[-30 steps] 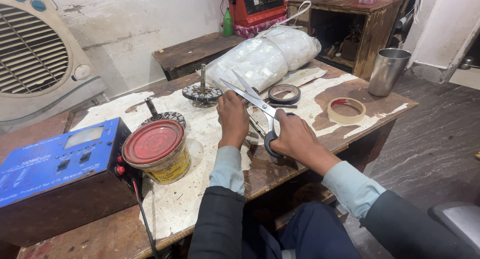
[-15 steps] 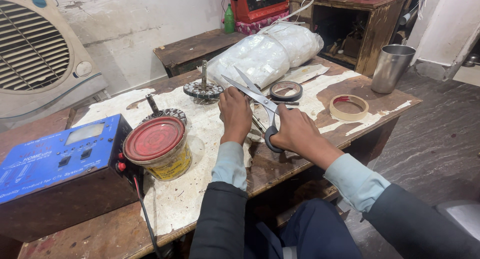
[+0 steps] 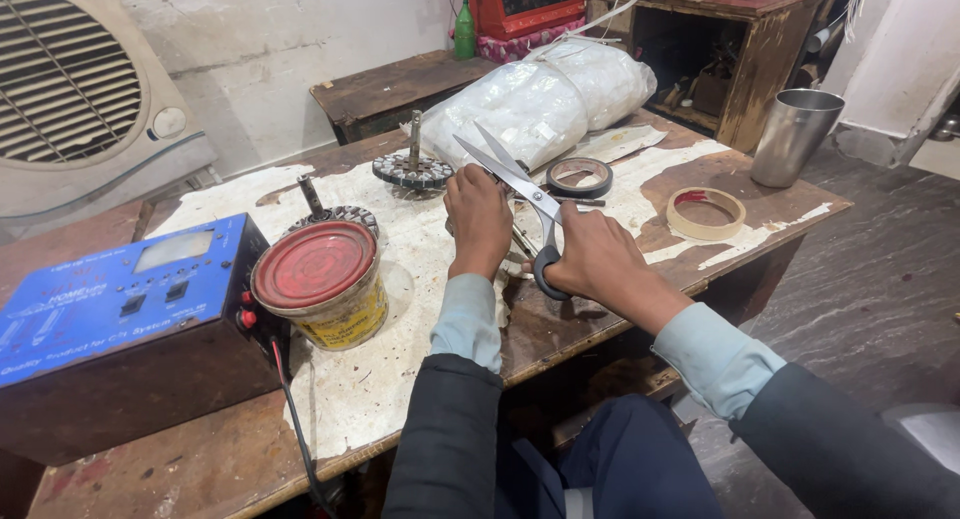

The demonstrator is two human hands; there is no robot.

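Observation:
My right hand (image 3: pixel 598 261) grips the dark handles of a large pair of steel scissors (image 3: pixel 513 180), blades spread and pointing up and away over the wooden table (image 3: pixel 560 329). My left hand (image 3: pixel 478 217) rests knuckles-up just left of the blades, fingers curled down on something small that I cannot make out. A round toothed metal part with an upright shaft (image 3: pixel 412 167) stands just beyond my left hand.
A tin with a red lid (image 3: pixel 322 283) and a blue instrument box (image 3: pixel 120 309) sit at the left. A black tape roll (image 3: pixel 579 177), a beige tape roll (image 3: pixel 705 213), a steel cup (image 3: pixel 793 136) and a white plastic-wrapped bundle (image 3: pixel 540 94) lie further back.
Both hands stay together at the table's middle; the scissors remain held with spread blades. The view has shifted slightly.

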